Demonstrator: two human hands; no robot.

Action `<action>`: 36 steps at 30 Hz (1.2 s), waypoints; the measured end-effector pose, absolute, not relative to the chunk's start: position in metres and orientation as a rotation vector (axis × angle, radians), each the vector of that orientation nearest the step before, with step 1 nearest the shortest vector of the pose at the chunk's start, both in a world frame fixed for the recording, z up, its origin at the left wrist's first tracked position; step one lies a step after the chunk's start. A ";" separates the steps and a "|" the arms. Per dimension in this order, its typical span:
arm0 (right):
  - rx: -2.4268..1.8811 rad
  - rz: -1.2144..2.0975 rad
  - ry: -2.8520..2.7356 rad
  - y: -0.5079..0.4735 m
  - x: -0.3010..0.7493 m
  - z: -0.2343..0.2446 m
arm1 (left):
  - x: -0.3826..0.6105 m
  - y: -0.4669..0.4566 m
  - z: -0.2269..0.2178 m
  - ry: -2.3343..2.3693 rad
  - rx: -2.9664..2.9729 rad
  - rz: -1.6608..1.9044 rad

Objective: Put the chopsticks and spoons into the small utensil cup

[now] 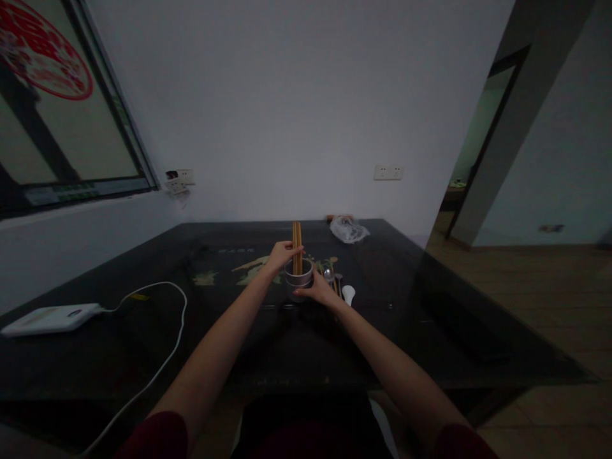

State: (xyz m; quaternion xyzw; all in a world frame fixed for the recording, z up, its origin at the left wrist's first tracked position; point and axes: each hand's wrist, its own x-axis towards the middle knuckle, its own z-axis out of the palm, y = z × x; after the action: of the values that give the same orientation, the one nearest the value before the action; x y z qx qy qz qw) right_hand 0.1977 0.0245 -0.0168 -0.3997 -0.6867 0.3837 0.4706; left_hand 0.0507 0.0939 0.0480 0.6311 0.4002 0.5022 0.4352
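Left hand (282, 254): grasping a bundle of chopsticks (297, 245) between thumb and fingers, the sticks upright over the cup.
Right hand (319, 291): wrapped around the right side of the cup (298, 288), thumb across its front.
Chopsticks: lower ends within the cup's mouth, upper ends standing well above its rim.
Cup: on the dark table (392, 344), near the middle, well back from the front edge.
Utensils: a metal spoon (328, 274) and a white spoon (349, 294) lie just right of the cup, beside the right hand.
Back edge: against the wall (287, 127), a crumpled plastic bag (349, 229) lying near it, behind the utensils.
Left room: a wide stretch of tabletop between the cup and a looping white cable (182, 319), which joins a white device (52, 319) at the far left.
Right room: bare surface between the white spoon and the slanting side edge.
Hidden: the cup's inside bottom; whether the sticks reach it cannot be told. Right fingers partly behind the cup.
Cut off: cable and dark red sleeves (153, 440), by the bottom border.
Hard to make out: a dark flat shape (463, 325) on the table's right; other slim pieces among the spoons.
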 end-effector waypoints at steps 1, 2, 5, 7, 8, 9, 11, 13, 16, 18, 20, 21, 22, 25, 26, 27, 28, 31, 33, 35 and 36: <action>-0.977 0.940 -1.683 0.024 0.198 -0.017 | 0.051 0.095 0.047 0.998 1.570 1.259; -0.978 0.935 -1.684 0.024 0.197 -0.017 | 0.050 0.095 0.046 1.000 1.571 1.268; -0.991 0.910 -1.691 0.023 0.198 -0.016 | 0.048 0.096 0.045 1.000 1.581 1.285; -0.993 0.909 -1.693 0.023 0.198 -0.016 | 0.046 0.097 0.045 1.007 1.589 1.294; -0.990 0.911 -1.695 0.023 0.198 -0.016 | 0.046 0.097 0.045 1.011 1.590 1.296; -0.988 0.910 -1.695 0.023 0.198 -0.017 | 0.046 0.098 0.045 1.013 1.587 1.298; -0.990 0.901 -1.690 0.024 0.198 -0.017 | 0.046 0.098 0.045 1.017 1.577 1.295; -0.985 0.894 -1.688 0.024 0.198 -0.018 | 0.046 0.098 0.046 1.033 1.567 1.292; -0.946 0.903 -1.690 0.024 0.198 -0.019 | 0.045 0.098 0.045 1.042 1.556 1.293; -0.935 0.908 -1.690 0.024 0.198 -0.019 | 0.045 0.098 0.044 1.024 1.555 1.299; -0.947 0.907 -1.684 0.024 0.198 -0.020 | 0.045 0.098 0.043 1.014 1.556 1.303; -0.954 0.908 -1.681 0.024 0.198 -0.020 | 0.045 0.098 0.043 1.016 1.554 1.307; -0.958 0.914 -1.678 0.024 0.198 -0.020 | 0.045 0.098 0.043 1.019 1.551 1.309; -0.967 0.934 -1.679 0.024 0.198 -0.019 | 0.045 0.096 0.043 1.025 1.556 1.311; -0.966 0.938 -1.681 0.024 0.198 -0.019 | 0.045 0.096 0.043 1.026 1.564 1.311; -0.964 0.940 -1.681 0.023 0.198 -0.018 | 0.044 0.095 0.044 1.026 1.574 1.310; -0.963 0.941 -1.679 0.023 0.198 -0.017 | 0.044 0.095 0.044 1.029 1.584 1.309; -0.966 0.941 -1.671 0.021 0.197 -0.016 | 0.043 0.095 0.044 1.049 1.601 1.310; -0.966 0.940 -1.672 0.020 0.197 -0.015 | 0.043 0.095 0.043 1.067 1.610 1.309; -0.964 0.938 -1.672 0.020 0.197 -0.016 | 0.043 0.095 0.044 1.086 1.621 1.309; -0.968 0.937 -1.670 0.020 0.198 -0.016 | 0.043 0.093 0.044 1.097 1.622 1.311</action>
State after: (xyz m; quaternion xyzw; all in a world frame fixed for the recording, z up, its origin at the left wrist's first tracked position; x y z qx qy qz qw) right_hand 0.1976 0.0204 -0.0159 -0.3963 -0.6840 0.3836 0.4775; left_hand 0.0427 0.0934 0.0444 0.6361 0.4300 0.5139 0.3825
